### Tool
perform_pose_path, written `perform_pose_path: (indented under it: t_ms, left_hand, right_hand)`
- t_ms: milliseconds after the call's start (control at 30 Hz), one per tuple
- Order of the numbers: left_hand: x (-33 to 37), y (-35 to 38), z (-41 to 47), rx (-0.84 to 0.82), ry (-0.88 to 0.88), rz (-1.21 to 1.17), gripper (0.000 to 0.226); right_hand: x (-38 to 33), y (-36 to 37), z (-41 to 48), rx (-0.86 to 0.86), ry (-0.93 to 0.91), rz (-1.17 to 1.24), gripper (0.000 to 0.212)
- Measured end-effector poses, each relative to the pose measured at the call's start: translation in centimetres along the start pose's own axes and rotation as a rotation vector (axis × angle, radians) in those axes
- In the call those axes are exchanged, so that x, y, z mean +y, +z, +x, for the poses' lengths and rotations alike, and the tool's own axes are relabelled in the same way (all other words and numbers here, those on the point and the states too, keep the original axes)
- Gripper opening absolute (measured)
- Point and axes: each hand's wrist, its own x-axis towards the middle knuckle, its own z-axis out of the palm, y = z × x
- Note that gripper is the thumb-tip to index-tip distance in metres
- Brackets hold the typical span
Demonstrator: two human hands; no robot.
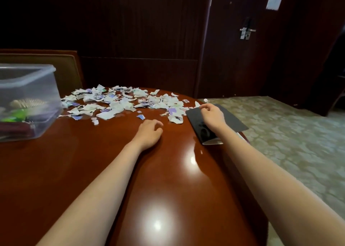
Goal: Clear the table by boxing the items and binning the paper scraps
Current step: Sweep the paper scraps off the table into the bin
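Paper scraps [121, 102] all lie unbinned mid-frame on the desk [93, 161], clear box [28, 100] at left already holds items, left grip [150, 132] rests loosely curled and empty, right grip [211, 114] is curled over a black sheet [233, 120], can't tell if it's pinching.

The table [93, 152] is gleaming reddish brown. The scraps [119, 104] are showing white, with purple and blue patches. The clear box [37, 89] is showing green and maroon inside. The sheet [233, 120] is looking black; the carpet [280, 133] is showing olive-beige with pale blotchy patterning.
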Motion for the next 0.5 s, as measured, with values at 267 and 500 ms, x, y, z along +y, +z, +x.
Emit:
perform_pose_path:
  t_ms: [267, 500]
  left_hand:
    - [-2.6, -0.6, 5.3, 0.253, 0.075, 0.234, 0.040]
    - [-3.6, -0.7, 8.7, 0.366, 0.017, 0.341, 0.044]
  right_hand:
    - [0.9, 4.0, 9.1, -0.151, -0.079, -0.519, 0.046]
    - [2.3, 7.0, 13.2, -0.173, 0.005, -0.721, 0.056]
